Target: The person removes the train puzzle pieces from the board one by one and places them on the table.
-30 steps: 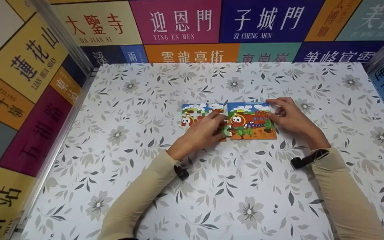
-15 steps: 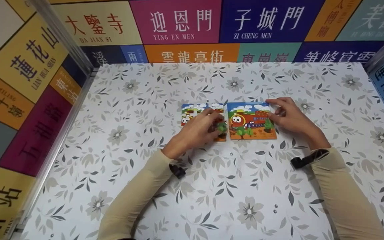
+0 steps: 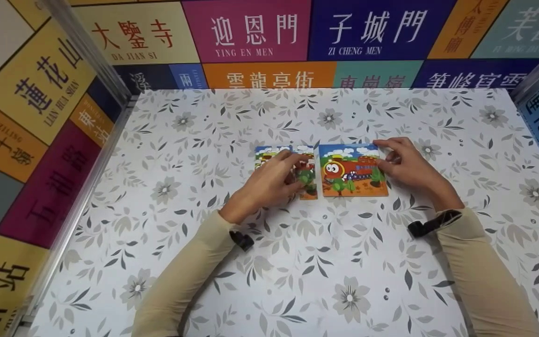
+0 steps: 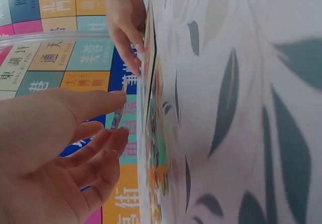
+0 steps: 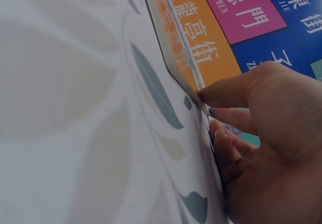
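Observation:
My left hand (image 3: 269,180) pinches a small jigsaw piece (image 4: 118,115) between thumb and fingertips, held a little above the table in the left wrist view. Beneath and beside that hand lies a partly assembled jigsaw puzzle (image 3: 274,149), its lower left covered by the hand. To its right lies a square picture card (image 3: 360,166) showing a red cartoon train with a face, under a blue sky. My right hand (image 3: 407,164) holds the card at its right side, with the index finger at the upper right corner and the thumb at the right edge.
A white table (image 3: 232,262) with a grey leaf-and-flower pattern spreads around the puzzle. Colourful panels with large Chinese characters (image 3: 255,32) stand along the back, left and right sides. A black strap camera (image 3: 426,225) sits on the right wrist, another on the left.
My left hand has drawn back to the left with the jigsaw piece, from beside the card's left edge to over the puzzle. The right hand and the card have stayed put.

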The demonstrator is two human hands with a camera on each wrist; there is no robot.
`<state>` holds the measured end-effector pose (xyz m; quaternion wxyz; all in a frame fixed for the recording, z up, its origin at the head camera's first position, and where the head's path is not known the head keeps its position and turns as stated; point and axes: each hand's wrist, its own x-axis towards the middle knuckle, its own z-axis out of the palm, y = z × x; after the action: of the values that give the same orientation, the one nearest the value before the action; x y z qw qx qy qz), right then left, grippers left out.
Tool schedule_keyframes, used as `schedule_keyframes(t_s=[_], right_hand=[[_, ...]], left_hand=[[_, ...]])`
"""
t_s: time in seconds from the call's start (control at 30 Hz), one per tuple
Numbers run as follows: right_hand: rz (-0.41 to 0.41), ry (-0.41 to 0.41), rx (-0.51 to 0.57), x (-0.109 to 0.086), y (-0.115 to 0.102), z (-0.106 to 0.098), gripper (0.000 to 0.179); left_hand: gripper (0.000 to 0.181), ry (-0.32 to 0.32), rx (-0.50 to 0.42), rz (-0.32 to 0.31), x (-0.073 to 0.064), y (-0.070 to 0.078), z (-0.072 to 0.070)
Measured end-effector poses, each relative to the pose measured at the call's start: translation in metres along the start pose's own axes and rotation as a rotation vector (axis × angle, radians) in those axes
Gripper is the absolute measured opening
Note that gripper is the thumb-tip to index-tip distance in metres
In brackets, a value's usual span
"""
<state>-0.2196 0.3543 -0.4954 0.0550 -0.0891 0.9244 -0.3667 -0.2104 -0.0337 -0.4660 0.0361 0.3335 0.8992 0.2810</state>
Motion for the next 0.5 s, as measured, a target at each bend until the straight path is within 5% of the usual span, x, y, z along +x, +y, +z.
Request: schedule_keyframes(t_s=[0.3,0.5], right_hand=[[-0.019,-0.003,0.006,0.000,0.001,-0.001,0.058],[-0.003,0.000,0.001,0.000,0.000,0.000,0.059]], left_hand=[[0.059,0.027,0.008,0.002,-0.021,-0.018,-0.011],[0.054,0.029,-0.067,0.011,-0.033,-0.030,-0.019]])
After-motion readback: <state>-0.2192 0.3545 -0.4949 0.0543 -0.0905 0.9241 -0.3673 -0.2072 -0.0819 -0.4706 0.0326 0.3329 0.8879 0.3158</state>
